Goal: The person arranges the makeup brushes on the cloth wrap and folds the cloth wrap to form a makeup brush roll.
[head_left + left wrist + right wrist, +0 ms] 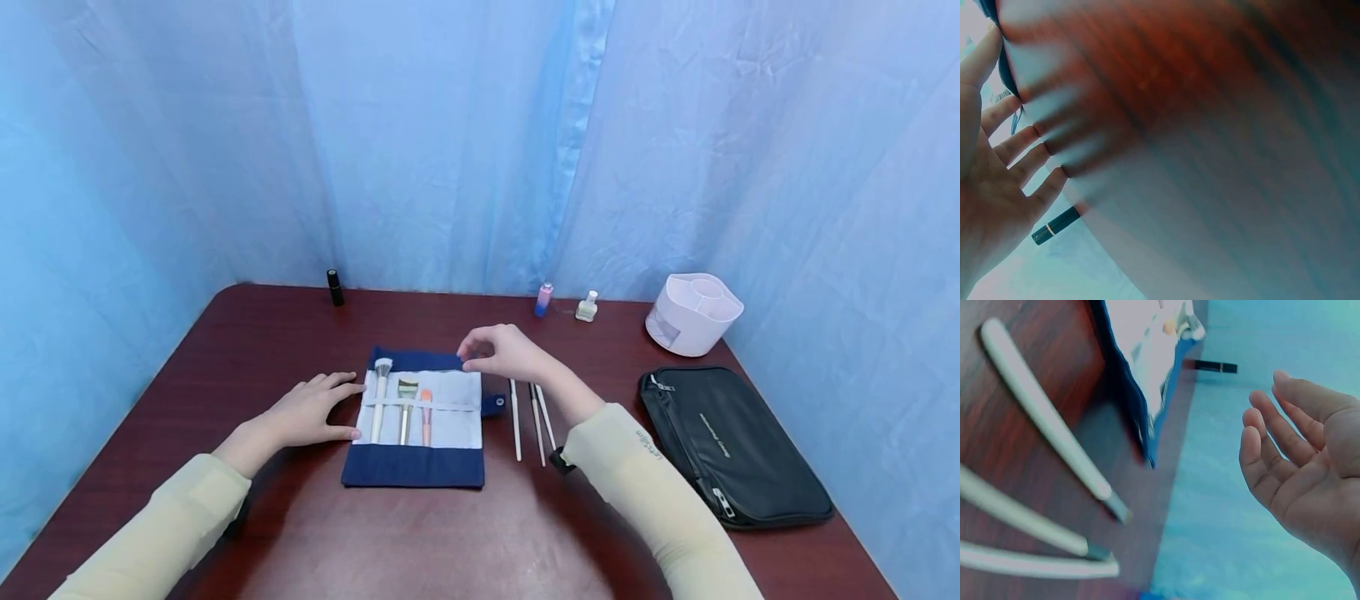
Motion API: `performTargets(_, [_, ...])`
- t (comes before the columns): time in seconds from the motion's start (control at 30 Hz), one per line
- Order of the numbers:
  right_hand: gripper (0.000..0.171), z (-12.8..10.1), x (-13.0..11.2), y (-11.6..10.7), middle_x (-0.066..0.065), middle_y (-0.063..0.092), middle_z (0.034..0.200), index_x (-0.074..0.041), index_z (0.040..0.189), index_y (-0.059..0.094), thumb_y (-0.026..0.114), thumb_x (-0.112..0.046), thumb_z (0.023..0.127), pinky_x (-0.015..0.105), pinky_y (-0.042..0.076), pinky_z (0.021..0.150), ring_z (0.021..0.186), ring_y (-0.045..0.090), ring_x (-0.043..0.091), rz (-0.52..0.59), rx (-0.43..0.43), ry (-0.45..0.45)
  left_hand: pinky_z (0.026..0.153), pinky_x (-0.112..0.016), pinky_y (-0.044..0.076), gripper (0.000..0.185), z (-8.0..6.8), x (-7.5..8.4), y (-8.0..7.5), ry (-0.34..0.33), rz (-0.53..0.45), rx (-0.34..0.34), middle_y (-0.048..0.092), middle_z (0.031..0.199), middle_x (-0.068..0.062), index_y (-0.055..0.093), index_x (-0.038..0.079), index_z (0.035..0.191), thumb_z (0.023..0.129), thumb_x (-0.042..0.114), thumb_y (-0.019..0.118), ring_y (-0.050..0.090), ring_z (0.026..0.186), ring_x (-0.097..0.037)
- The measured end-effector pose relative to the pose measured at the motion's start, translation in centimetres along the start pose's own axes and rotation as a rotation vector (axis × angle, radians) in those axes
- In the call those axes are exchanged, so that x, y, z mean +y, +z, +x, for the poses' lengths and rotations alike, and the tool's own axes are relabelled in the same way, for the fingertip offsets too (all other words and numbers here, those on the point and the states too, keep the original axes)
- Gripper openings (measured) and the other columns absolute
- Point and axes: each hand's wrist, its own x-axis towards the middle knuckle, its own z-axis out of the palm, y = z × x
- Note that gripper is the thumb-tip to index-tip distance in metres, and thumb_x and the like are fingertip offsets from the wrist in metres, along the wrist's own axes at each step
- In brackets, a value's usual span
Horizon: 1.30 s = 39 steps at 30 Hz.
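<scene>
Nearest the camera, two pale yellow-green sleeves [172, 525] come in from the bottom edge over the dark red-brown table [420, 550]. Just beyond them lies an opened blue brush roll [417, 465], flat on the table near its middle, its pale inner panel holding three brushes [405, 404] upright in a row under a strap. Left hand [307, 410] rests flat at the left edge of the roll, fingers spread and straight, fingertips touching the fabric; left wrist view is motion-blurred but shows the splayed fingers [1019, 145]. Just right of the roll, three thin white sticks [528, 412] lie side by side on the table, running near to far; in the right wrist view they show as pale handles with metal ferrules. Right hand [504, 352] hovers above the far right corner of the roll, fingers loosely curled, gripping nothing; right wrist view shows its palm open and bare. Right of the sticks lies a black zip pouch [738, 454]. Farther back on the right stands a white organiser tub [693, 315]. Along the far edge stand a small clear bottle [587, 307], a pink-and-blue bottle [543, 299] and, well to the left, a black tube [334, 287]. Blue curtain [465, 133] behind.
</scene>
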Motion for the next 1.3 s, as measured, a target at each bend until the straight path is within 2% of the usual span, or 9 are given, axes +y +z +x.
performTargets(0.3, [0.020,-3.2,1.9,-1.7,-0.003,0.067,0.094,-0.014,0.104,0.067,0.070,-0.021,0.086,0.028,0.051,0.068,0.082,0.061,0.011,-0.060,0.143,0.068,0.097,-0.059,0.038,0.081,0.0,0.1,0.2,-0.011,0.007,0.005,0.042,0.143,-0.017,0.049,0.014,0.138,0.076,0.063,0.065,0.043,0.126,-0.038])
performTargets(0.53, [0.025,-5.5,4.7,-1.4,0.007,0.068,0.098,-0.009,0.107,0.066,0.072,-0.014,0.084,0.034,0.051,0.073,0.083,0.062,0.015,-0.127,0.203,0.089,0.096,-0.059,0.039,0.080,-0.1,0.3,0.1,-0.015,0.008,0.016,0.043,0.142,-0.018,0.050,0.013,0.137,0.076,0.062,0.066,0.043,0.124,-0.037])
performTargets(0.67, [0.027,-6.7,6.3,-0.8,0.008,0.067,0.094,-0.004,0.108,0.066,0.073,-0.011,0.082,0.034,0.051,0.071,0.080,0.061,0.017,-0.159,0.220,0.112,0.096,-0.059,0.039,0.080,0.0,0.3,0.2,-0.011,0.009,0.013,0.043,0.142,-0.018,0.050,0.013,0.137,0.076,0.062,0.066,0.044,0.124,-0.037])
performTargets(0.97, [0.027,-8.2,8.8,0.7,0.005,0.062,0.080,-0.004,0.101,0.067,0.076,-0.011,0.077,0.029,0.047,0.065,0.069,0.056,0.015,-0.211,0.216,0.165,0.097,-0.060,0.037,0.082,0.0,0.3,0.3,-0.017,0.003,0.011,0.042,0.143,-0.018,0.049,0.013,0.138,0.075,0.064,0.065,0.043,0.125,-0.038])
performTargets(1.17, [0.032,-8.2,9.3,1.0,0.004,0.062,0.080,-0.004,0.103,0.066,0.078,-0.012,0.075,0.026,0.048,0.064,0.065,0.055,0.008,-0.191,0.178,0.177,0.097,-0.059,0.038,0.082,-0.1,0.4,0.2,-0.018,0.003,0.014,0.042,0.143,-0.017,0.049,0.013,0.138,0.075,0.063,0.066,0.043,0.125,-0.037])
performTargets(1.3, [0.031,-8.2,9.3,0.9,0.005,0.061,0.080,-0.002,0.106,0.065,0.076,-0.010,0.077,0.025,0.048,0.062,0.065,0.055,0.008,-0.160,0.149,0.193,0.096,-0.059,0.038,0.081,-0.1,0.3,0.3,-0.013,0.002,0.013,0.042,0.143,-0.017,0.049,0.013,0.138,0.076,0.063,0.066,0.043,0.125,-0.037])
